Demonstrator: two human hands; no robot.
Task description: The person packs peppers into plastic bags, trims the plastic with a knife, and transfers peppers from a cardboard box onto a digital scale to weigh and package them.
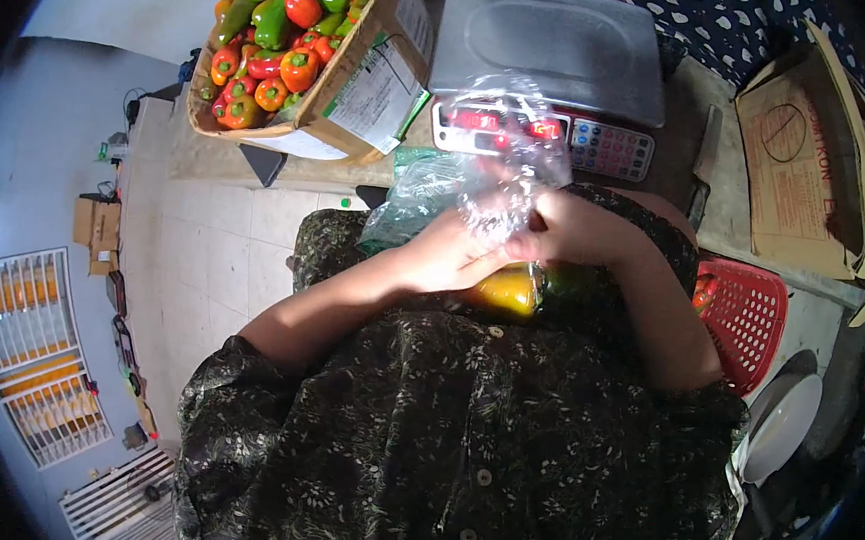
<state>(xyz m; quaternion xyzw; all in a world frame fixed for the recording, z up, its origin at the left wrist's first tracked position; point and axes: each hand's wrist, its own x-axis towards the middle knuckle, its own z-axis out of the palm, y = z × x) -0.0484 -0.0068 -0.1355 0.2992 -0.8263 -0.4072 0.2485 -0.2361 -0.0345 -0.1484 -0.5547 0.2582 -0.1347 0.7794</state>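
My left hand [452, 252] and my right hand [567, 227] come together over my lap, both gripping the gathered neck of a clear plastic bag [498, 192]. The loose top of the bag sticks up past my fingers and overlaps the scale's display. Below my hands hangs the filled part of the bag, where a yellow bell pepper [510, 287] shows through the film. What else the bag holds is mostly hidden. Beside my left wrist lies a greenish plastic bag [411, 201] on my lap. Just beyond my hands stands a digital weighing scale [549, 49] with lit red digits.
At the back left, a cardboard box [374, 78] is heaped with red, orange and green peppers [275, 41]. To the right are an opened cardboard carton [793, 167], a red plastic basket [745, 322] and a white round dish [782, 430]. A dark flat object [261, 164] juts out below the box.
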